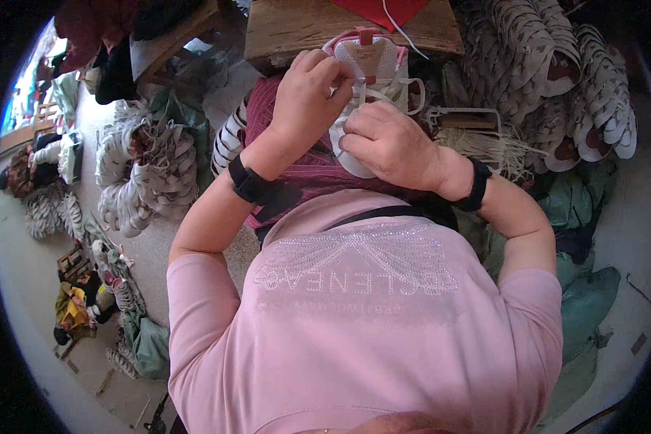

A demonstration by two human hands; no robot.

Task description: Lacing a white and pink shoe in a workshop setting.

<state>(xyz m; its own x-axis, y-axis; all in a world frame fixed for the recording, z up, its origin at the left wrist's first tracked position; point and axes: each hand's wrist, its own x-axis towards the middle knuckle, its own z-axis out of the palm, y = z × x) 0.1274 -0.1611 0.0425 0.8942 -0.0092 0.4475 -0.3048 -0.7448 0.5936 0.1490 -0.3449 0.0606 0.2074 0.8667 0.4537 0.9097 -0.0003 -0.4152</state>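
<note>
A white shoe (351, 160) with pink trim lies over my lap, its heel end against the wooden bench and its rounded toe toward me. White shoelace (417, 98) loops out on its right side. My left hand (312, 90) is above the left side of the shoe, thumb and fingers pinched at the lace; the exact grip is partly hidden. My right hand (390, 141) is closed over the shoe's front part, fingers curled against it. What lies under the right fingers is hidden.
The wooden bench (282, 36) bears a red cloth (383, 9) and a thin white cord. Stacked shoe pieces (528, 54) hang at right, above pale loose strings (484, 148). A bundle of white shoe parts (145, 170) stands at left. Green sacks (593, 304) lie at right.
</note>
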